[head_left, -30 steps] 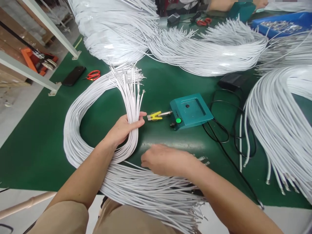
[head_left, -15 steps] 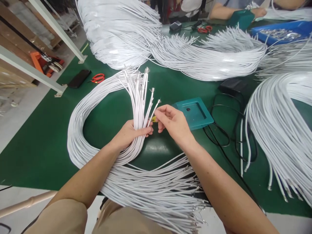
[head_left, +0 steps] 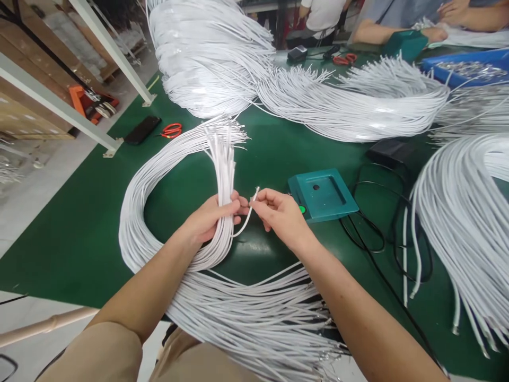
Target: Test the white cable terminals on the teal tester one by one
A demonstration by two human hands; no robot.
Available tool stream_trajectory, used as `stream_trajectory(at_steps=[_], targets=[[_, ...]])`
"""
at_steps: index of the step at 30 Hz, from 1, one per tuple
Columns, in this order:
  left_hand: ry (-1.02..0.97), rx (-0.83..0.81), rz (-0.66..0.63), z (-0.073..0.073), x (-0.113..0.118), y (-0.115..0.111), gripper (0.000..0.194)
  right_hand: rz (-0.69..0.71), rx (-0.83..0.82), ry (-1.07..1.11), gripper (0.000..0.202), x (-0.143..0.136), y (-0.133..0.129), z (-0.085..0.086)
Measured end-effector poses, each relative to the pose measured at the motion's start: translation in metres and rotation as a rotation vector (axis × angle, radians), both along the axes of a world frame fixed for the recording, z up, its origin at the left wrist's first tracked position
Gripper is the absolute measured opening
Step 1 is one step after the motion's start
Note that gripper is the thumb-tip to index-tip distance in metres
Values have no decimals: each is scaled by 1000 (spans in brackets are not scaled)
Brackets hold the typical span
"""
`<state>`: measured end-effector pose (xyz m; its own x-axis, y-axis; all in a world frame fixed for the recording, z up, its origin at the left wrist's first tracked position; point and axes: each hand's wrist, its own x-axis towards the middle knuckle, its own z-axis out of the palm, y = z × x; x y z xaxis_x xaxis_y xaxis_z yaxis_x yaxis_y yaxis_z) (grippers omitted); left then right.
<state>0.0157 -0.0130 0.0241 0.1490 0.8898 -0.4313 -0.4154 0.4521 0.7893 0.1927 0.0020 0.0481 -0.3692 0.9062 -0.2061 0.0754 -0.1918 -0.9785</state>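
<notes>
A thick bundle of white cables (head_left: 225,178) stands upright in my left hand (head_left: 214,215), whose fingers and thumb wrap round it below the stripped ends. From there the cables loop round to the left on the green table. My right hand (head_left: 278,212) pinches one single white cable (head_left: 247,218) near its tip, just right of the bundle; this cable bows away from the others. Just beyond my right hand lies a teal device (head_left: 326,193) with a lit green spot.
More white cables lie near my lap (head_left: 246,313), at the right (head_left: 457,223) and at the back (head_left: 358,111). Red-handled scissors (head_left: 172,130) and a black phone (head_left: 143,130) are at the left. A blue tray (head_left: 469,69) and another person's arms (head_left: 369,33) are at the back right.
The single cable in my right hand has bent out from the bundle. A green spot now shows on the teal device. The whole view has shifted slightly.
</notes>
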Motion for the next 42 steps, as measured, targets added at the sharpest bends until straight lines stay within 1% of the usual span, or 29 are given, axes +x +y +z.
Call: stream_trajectory(at_steps=[1,2,4,8,12,15,17,18,20,22,23,24,25,27,28,29,31,33,35,39,42], targets=[[33,26,-56,0,3,-1,37,-24,9,5,16,-2,0,-1],[68,50,-86,0,5,-2,38,-34,10,15,16,-2,0,-2],[114,78,-91,0,10,-4,39,-29,-9,32,16,-3,1,-4],[123,99,-87,1,12,-4,38,-26,-61,94,16,-3,2,-8],[152,134,-110,3,11,-6,35,-76,-112,237,22,-6,1,-12],[141,122,-139,5,12,-9,34,-97,-139,290,24,-3,3,-13],[112,76,-143,7,10,-9,31,-130,-132,315,24,2,5,-10],[92,47,-119,8,8,-8,30,-161,-121,335,24,5,6,-8],[3,-1,-14,10,3,-5,28,-216,-97,375,26,11,9,-5],[-143,-47,76,11,-2,-2,25,-227,-76,355,28,15,10,-3],[-214,-75,73,11,-3,0,23,-216,-60,316,29,15,10,-3],[-266,-105,34,10,-3,1,22,-201,-38,270,30,14,10,-4],[-286,-132,-35,9,-2,1,23,-191,-11,226,30,13,10,-6],[-242,-147,-186,4,3,0,25,-170,43,167,30,11,9,-10],[-197,-133,-235,2,7,-1,24,-156,58,152,29,10,9,-12],[-150,-111,-245,-1,11,-2,24,-142,67,142,28,10,8,-14],[-89,-83,-190,-4,16,-4,29,-123,72,120,27,9,8,-18],[-61,-71,-137,-5,19,-6,28,-123,79,103,26,8,8,-20],[-18,-47,-130,-4,19,-7,26,-124,88,90,25,6,8,-20],[123,28,-106,-1,20,-9,34,-103,69,124,25,0,6,-19],[189,66,-76,1,21,-9,33,-125,38,169,24,-3,4,-18]])
